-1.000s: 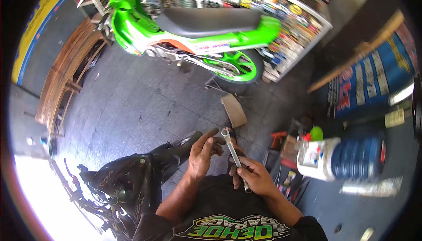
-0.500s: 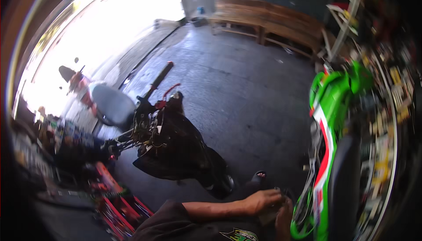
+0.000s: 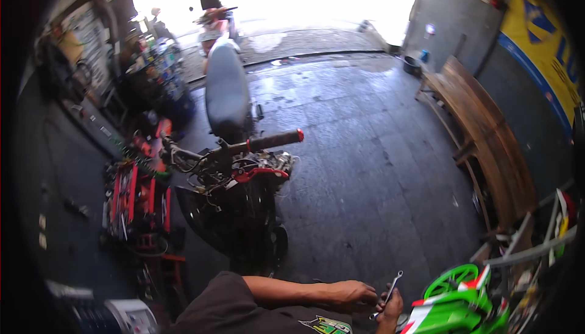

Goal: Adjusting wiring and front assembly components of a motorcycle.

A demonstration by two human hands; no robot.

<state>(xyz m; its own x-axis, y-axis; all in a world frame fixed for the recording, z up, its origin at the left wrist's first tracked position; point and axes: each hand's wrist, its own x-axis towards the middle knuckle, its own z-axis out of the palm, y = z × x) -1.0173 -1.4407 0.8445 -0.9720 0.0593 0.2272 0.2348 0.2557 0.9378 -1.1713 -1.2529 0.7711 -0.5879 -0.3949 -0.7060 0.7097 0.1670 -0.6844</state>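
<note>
My right hand (image 3: 391, 308) is closed round a silver wrench (image 3: 393, 288), its ring end pointing up and away from me. My left hand (image 3: 354, 294) is beside it, fingers curled and pressed together near the wrench's lower end. Whatever those fingers hold, if anything, is hidden. Both hands are in front of my dark shirt. Ahead and to the left is a partly stripped black motorcycle (image 3: 237, 212), with loose wires, a bare handlebar (image 3: 268, 141) and a red lever (image 3: 261, 174). A green, white and red motorcycle (image 3: 451, 309) stands close by my right hand.
A red tool rack (image 3: 135, 197) stands left of the black motorcycle. Beyond the handlebar, a motorcycle with a grey seat (image 3: 226, 87) is parked by the bright doorway. A wooden bench (image 3: 487, 142) runs along the right wall, a black bucket (image 3: 412, 66) near its far end.
My view has swung left toward the doorway, so the green motorcycle now appears lower down. The wrench now shows plainly in my right hand; my hands are slightly apart.
</note>
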